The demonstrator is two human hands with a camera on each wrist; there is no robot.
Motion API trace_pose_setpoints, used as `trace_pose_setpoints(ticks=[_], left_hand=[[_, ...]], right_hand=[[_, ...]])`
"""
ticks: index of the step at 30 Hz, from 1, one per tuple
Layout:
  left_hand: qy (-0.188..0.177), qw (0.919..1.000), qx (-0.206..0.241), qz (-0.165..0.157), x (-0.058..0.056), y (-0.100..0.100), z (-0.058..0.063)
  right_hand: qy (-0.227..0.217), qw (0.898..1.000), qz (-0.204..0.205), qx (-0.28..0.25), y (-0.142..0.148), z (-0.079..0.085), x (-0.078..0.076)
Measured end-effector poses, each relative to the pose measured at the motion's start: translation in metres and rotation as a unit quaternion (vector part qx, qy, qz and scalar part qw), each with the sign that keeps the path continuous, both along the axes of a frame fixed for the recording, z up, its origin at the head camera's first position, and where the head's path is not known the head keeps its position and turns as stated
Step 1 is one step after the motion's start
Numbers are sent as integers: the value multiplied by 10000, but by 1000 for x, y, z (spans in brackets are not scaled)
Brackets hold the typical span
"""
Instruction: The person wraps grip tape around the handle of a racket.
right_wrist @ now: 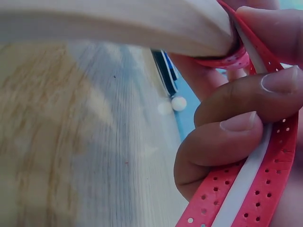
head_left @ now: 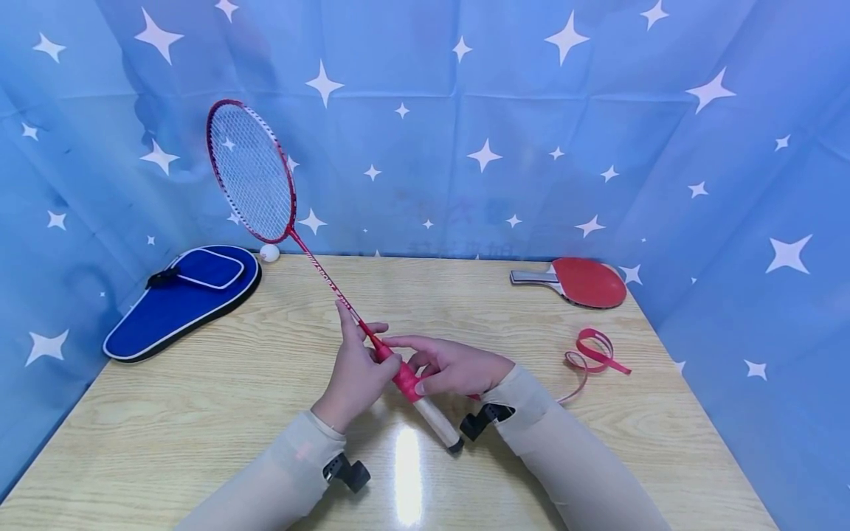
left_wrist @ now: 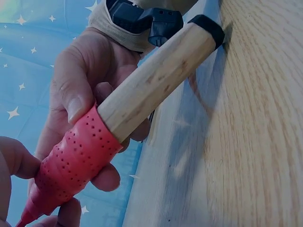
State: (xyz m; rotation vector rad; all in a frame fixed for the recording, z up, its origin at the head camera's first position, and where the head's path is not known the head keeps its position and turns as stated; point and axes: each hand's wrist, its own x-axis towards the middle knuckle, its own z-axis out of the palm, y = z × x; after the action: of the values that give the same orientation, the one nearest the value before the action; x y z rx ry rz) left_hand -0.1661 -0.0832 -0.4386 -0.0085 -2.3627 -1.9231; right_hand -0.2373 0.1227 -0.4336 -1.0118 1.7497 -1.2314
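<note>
A badminton racket [head_left: 319, 267] with a red frame is held tilted, its head up to the left and its handle toward me. My left hand [head_left: 353, 375] grips the racket where the shaft meets the handle. Red perforated grip tape [left_wrist: 78, 158] is wrapped around the upper handle; below it is bare wood [left_wrist: 154, 78] ending in a black cap [left_wrist: 207, 29]. With curled fingers my right hand [head_left: 465, 366] holds the loose tape [right_wrist: 277, 175], which shows a white strip along it, while its thumb lies at the wrap's lower edge.
The tape's free end [head_left: 600, 354] curls on the wooden table [head_left: 199, 442] at right. Behind it lies a red table tennis paddle [head_left: 591, 282]. A blue paddle case [head_left: 189, 302] and a white ball [head_left: 269, 253] are at the back left. A starry blue curtain [head_left: 425, 147] hangs behind the table.
</note>
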Motion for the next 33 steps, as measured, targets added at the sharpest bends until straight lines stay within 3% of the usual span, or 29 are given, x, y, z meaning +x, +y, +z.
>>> trace_pose_setpoints(ticks=[12,20,26,33], left_hand=[[36,9998,-196,-19,1,0,1],[76,9999,-70,-104,0,0,1],[60,9999,-18,-108,1,0,-1],[60,9995,-297,26,2,-1,-1]], right_hand=[[179,9998,-95,42,1,-2,-1],[-418,9990,-18,-155,1,-1,0],[-187,9998,-39,-67,0,0,0],[-112,9997,34,-222,1,-2,0]])
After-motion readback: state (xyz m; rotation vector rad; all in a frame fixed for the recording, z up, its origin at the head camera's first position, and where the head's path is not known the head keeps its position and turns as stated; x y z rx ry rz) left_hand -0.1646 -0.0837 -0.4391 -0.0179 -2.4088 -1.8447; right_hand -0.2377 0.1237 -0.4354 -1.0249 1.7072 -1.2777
